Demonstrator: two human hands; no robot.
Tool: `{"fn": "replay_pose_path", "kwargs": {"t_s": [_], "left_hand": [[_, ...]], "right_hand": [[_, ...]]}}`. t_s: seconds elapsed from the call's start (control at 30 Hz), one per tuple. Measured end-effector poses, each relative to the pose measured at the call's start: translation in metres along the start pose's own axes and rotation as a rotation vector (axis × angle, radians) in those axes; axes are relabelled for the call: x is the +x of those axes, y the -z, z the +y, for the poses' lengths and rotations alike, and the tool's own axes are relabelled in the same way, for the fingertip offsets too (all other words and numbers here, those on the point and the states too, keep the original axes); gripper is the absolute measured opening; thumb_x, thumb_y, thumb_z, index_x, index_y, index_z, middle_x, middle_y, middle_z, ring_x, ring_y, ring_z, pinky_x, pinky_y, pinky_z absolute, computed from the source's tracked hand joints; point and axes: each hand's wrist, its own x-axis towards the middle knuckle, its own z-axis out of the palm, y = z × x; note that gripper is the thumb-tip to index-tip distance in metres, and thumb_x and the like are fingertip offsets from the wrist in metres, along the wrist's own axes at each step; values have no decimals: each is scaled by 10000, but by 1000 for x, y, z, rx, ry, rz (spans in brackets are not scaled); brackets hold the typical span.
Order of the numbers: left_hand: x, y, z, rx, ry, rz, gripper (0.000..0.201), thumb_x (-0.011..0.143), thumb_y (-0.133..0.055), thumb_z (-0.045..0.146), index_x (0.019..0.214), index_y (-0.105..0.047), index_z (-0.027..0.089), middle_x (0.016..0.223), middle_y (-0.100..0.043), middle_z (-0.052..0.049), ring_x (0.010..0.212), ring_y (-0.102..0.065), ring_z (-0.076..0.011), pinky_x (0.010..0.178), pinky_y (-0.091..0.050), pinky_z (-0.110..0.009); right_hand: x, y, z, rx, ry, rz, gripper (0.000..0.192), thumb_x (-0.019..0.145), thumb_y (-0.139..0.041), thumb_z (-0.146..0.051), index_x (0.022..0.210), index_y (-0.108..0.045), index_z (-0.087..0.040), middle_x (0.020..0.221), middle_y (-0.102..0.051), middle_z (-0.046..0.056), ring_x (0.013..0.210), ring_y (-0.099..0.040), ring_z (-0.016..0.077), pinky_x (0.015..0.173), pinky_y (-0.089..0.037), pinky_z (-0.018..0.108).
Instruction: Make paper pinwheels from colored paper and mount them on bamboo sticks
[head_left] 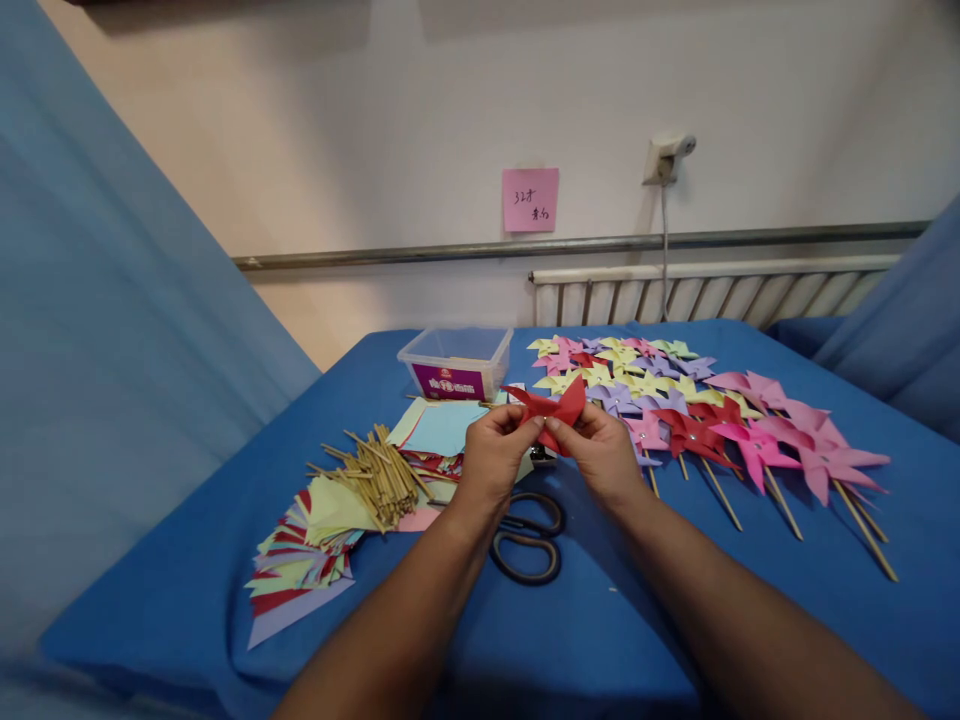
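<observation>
Both hands pinch a red paper pinwheel in front of me, above the blue-covered table. My left hand grips its left side, the thumb pressing near the middle. From the right, my right hand closes on it, with its thumb close to the other one. A small bright spot shows at the pinwheel's centre, between the thumbs. No stick is visible on this pinwheel. Black-handled scissors lie on the cloth below my hands, their blades partly hidden by my left wrist.
Finished pinwheels on sticks in several colours cover the right side. At left lie a pile of thin sticks, fanned coloured paper and stacked paper sheets. A clear plastic box stands behind them. Blue curtains flank the table.
</observation>
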Motion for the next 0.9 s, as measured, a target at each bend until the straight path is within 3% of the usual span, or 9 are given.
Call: {"fn": "replay_pose_path", "kwargs": {"t_s": [0.2,0.37,0.47,0.63,0.77,0.9], "left_hand": [[0,-1,0,48,-26,14,180,610,-774,283,662,-673,143,635,-638,11,602,-554,-108,610,-428,-228],[-3,-5,-1,-38,-43,73,369,604,-789,219,949,-678,151,912,-710,-65,815,-646,-155,772,-489,-280],[-8,-8,-3,69,-143,133,317,655,-762,224,953,-679,157,959,-705,-83,866,-646,-165,813,-488,-292],[-19,-15,-4,-14,-94,-22,242,739,-684,230,973,-698,168,1017,-714,-84,929,-653,-183,876,-484,-316],[-22,-20,-4,-153,-18,-63,278,703,-708,217,979,-707,184,1056,-714,-69,982,-645,-189,922,-465,-324],[-22,-20,-3,-287,29,-106,297,671,-733,202,966,-712,180,1046,-713,-66,985,-637,-188,919,-455,-312]], "right_hand": [[2,-1,1,-14,2,-11,304,665,-788,-412,849,-695,-189,786,-720,14,692,-627,166,651,-503,297],[6,3,3,-54,119,115,267,719,-739,-410,868,-667,-200,785,-698,7,695,-606,163,659,-492,298],[7,9,4,-331,301,214,167,793,-670,-367,842,-644,-209,751,-651,2,666,-557,156,646,-459,289],[2,16,-1,-848,724,129,77,879,-549,-237,824,-595,-208,753,-600,32,732,-554,183,686,-431,307],[3,18,-4,-1109,874,69,95,898,-499,-195,910,-593,-196,844,-646,77,807,-575,213,723,-411,339],[4,17,-5,-1225,964,40,115,894,-494,-178,932,-602,-181,887,-666,94,839,-581,221,747,-389,356]]}}
